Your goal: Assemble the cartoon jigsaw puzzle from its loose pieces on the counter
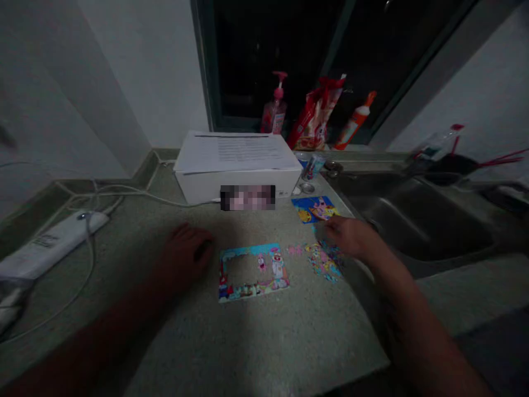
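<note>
Item inspected: a partly assembled cartoon jigsaw puzzle [253,273], lying flat on a speckled stone worktop [264,353]. Bearings below are clock positions around the puzzle, with 12 o'clock toward the window [268,55].

The puzzle's long axis runs from 9 to 3 o'clock, its 3 o'clock end set slightly toward 2 o'clock. Its printed figures stand with their heads toward 12 o'clock. Only a border is assembled, and the worktop shows through the central opening (the opening sits slightly toward the 9 o'clock end).

The left hand [185,256] rests palm-down just beside the puzzle at 10 o'clock. Its left-hand fingers [194,237] are released, lying relaxed on the worktop and holding nothing visible.

The right hand [347,237] sits at 2 to 3 o'clock, above loose puzzle pieces [324,260] heaped just beside the puzzle at 3 o'clock. Its right-hand fingers [326,226] reach down to the top of the heap. Whether they grasp a piece I cannot tell (the light is poor and the pieces are small).

A colourful picture card [314,209] lies near the right hand at 1 o'clock. A white box [237,187] topped with printed papers [235,151] stands at 12 o'clock, and a steel sink [417,220] lies at 2 o'clock, past the worktop's edge.
</note>
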{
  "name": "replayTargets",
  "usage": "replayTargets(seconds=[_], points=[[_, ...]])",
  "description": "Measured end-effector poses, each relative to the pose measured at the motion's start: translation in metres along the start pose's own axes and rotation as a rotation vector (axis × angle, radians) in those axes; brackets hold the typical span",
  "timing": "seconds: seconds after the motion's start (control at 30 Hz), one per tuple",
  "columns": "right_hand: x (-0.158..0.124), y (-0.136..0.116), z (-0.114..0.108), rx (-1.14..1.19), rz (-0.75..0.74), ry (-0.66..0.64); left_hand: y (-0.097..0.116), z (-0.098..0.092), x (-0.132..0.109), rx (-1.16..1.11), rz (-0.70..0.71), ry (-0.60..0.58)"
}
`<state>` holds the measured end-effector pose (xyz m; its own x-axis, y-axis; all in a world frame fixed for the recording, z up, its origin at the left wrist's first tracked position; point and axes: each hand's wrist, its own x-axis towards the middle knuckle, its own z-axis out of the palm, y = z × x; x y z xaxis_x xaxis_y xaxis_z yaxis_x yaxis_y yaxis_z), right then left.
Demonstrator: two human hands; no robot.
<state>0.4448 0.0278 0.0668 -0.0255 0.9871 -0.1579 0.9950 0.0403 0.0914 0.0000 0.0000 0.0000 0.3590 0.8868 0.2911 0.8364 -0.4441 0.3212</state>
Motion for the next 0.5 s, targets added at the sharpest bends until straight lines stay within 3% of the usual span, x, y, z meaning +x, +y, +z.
replayTargets(seconds=[0.5], points=[[0.0015,0.0018,0.0016,0.025,-0.027,0.011,0.0020,-0.0014,0.0004,-0.019,0.006,0.020]])
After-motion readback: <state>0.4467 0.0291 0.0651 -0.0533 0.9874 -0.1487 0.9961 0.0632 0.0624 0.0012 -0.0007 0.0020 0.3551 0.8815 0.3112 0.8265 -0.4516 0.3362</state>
